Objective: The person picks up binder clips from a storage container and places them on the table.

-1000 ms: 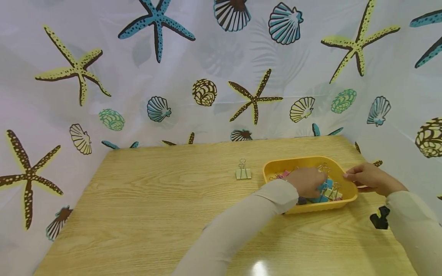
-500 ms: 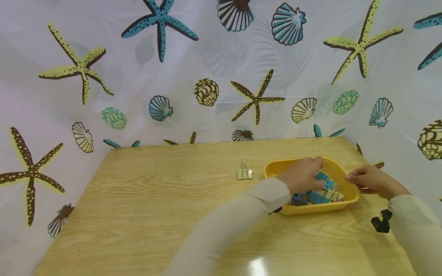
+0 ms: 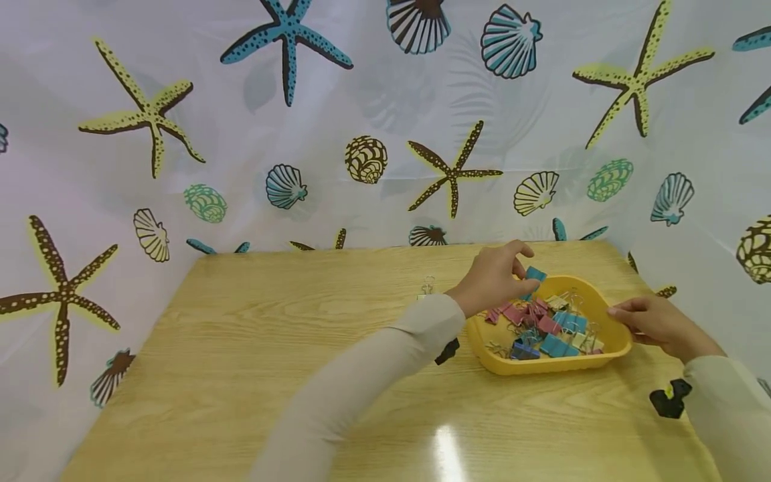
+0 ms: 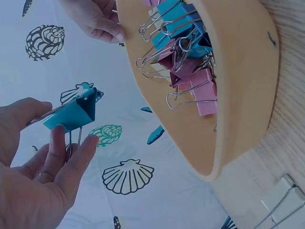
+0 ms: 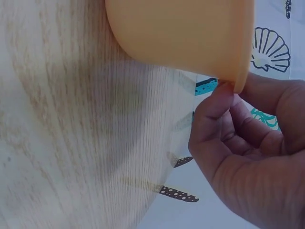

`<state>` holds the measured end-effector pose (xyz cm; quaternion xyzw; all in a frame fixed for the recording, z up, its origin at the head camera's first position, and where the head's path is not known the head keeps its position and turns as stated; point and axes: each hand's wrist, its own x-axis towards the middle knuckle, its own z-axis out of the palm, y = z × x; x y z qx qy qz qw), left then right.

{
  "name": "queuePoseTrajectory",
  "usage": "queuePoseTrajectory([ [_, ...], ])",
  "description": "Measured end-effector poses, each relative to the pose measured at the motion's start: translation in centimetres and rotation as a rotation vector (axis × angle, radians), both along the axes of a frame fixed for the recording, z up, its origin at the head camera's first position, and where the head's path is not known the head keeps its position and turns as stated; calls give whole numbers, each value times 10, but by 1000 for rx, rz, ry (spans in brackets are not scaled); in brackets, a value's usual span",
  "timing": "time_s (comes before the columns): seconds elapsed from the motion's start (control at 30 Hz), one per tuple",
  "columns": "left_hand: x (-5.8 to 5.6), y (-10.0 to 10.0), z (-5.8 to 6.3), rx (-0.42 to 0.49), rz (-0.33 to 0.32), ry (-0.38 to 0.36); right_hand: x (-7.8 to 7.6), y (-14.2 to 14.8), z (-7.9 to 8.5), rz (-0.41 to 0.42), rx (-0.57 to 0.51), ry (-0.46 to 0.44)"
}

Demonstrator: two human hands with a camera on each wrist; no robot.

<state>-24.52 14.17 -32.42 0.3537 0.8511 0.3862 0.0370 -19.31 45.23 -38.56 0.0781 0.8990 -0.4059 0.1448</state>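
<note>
My left hand (image 3: 489,280) is raised over the left back part of a yellow plastic tray (image 3: 545,367). Between its thumb and fingers it pinches a blue binder clip (image 4: 71,114), whose wire handles show in the left wrist view. Several pink, blue and cream binder clips (image 3: 555,346) lie heaped in the tray. At the tray's right end, my right hand (image 3: 659,325) pinches the rim, thumb on one side and fingers on the other, as the right wrist view (image 5: 257,157) also shows.
A cream binder clip (image 4: 285,202) stands on the wooden table (image 3: 271,348) left of the tray, partly hidden by my left arm in the head view. A white cloth with starfish and shells (image 3: 373,94) hangs behind and at both sides.
My left hand has come up out of the heap and back to the left, now with a blue binder clip in its fingers. The right hand still holds the rim.
</note>
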Motion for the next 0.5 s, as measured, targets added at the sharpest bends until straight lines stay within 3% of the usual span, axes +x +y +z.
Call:
queuePoseTrajectory([
  [0.13, -5, -11, 2, 52, 69, 1, 2, 0, -4, -22, 6, 18],
  [0.3, -13, -31, 0, 94, 108, -4, 4, -1, -6, -34, 3, 41],
  [0.5, -27, -59, -5, 142, 151, -146, 6, -1, -4, -14, -43, 41],
])
